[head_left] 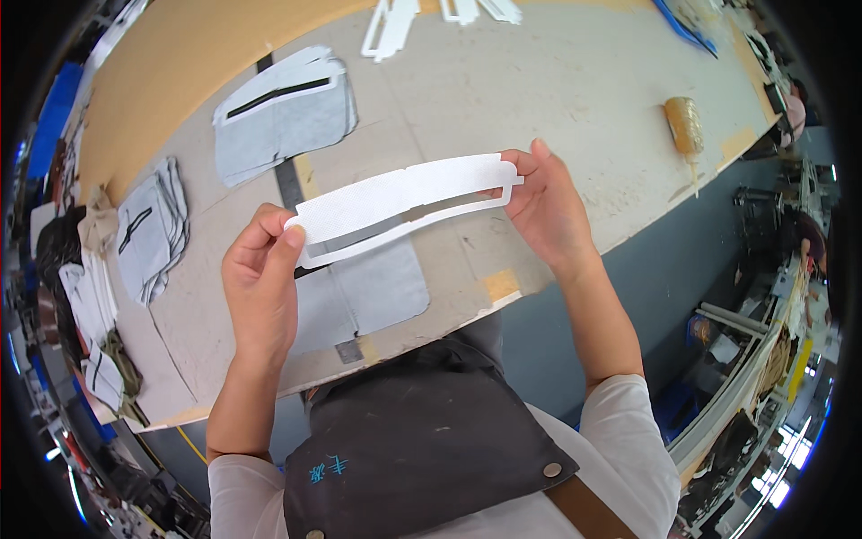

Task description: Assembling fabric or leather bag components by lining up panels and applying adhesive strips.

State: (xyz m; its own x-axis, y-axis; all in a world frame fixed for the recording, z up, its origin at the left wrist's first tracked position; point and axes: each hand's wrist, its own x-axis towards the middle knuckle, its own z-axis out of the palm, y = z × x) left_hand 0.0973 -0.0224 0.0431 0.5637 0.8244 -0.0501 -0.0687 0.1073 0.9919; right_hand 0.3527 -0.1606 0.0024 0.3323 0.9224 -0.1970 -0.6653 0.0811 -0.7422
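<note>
A curved white strip (404, 187) with a long slot along its lower part is stretched between my two hands above the table. My left hand (260, 287) pinches its left end, thumb on top. At the other end, my right hand (552, 211) grips it with fingers partly hidden behind the strip, the thumb pointing up. Beneath lies a flat grey-blue fabric panel (386, 292), partly covered by the strip and my left hand. Farther off, a stack of similar panels (287, 139) carries a white-framed black slit on top.
Another stack of grey panels (153, 238) lies at the left. Several white slotted pieces (392, 27) rest at the far edge. A bottle of amber material with a thin nozzle (684, 126) lies at the right, near the table edge (628, 235). Bundled cloth (94, 225) sits far left.
</note>
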